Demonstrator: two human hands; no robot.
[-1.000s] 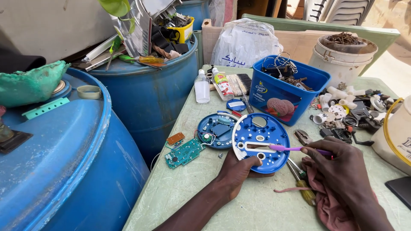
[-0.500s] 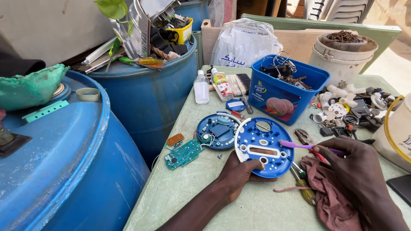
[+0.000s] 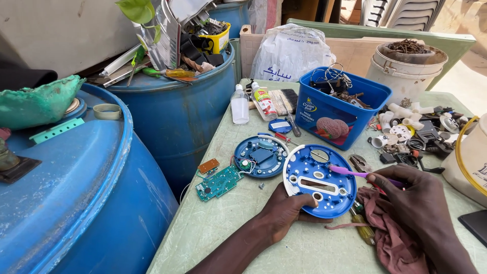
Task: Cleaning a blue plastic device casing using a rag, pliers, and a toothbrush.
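Two blue barrels [image 3: 167, 116] beside cluttered green table [image 3: 228, 223], outdoors.

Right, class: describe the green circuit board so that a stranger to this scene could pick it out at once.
Start at the pale green table beside the big blue barrel. Just left of the round blue housing with its insides showing lies the green circuit board, flat and tilted. It is larger and greener than the small orange board next to it.

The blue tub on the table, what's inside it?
The blue tub holds a tangle of metal wire and rusty brown bits that stick up above its rim. Whatever lies deeper is hidden by its walls and that top layer.
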